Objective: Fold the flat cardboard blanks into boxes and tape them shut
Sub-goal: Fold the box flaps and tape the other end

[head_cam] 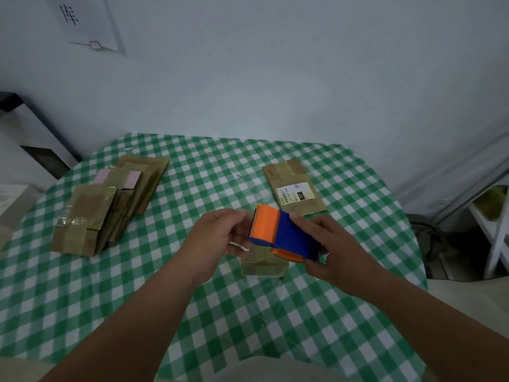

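Head view: the right hand [337, 249] grips a blue-and-orange tape dispenser [283, 234] above the checked tablecloth [192, 312]. The left hand [217, 238] pinches the clear tape end at its serrated edge. A small cardboard box [261, 264] lies beneath; a flat labelled blank [294, 188] behind; stacked blanks [110, 202] left.

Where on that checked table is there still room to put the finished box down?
Bare tablecloth lies between the pile of blanks and the labelled flat blank, and along the near edge under the forearms. It is crowded at the middle, where both hands work the tape dispenser over the box.
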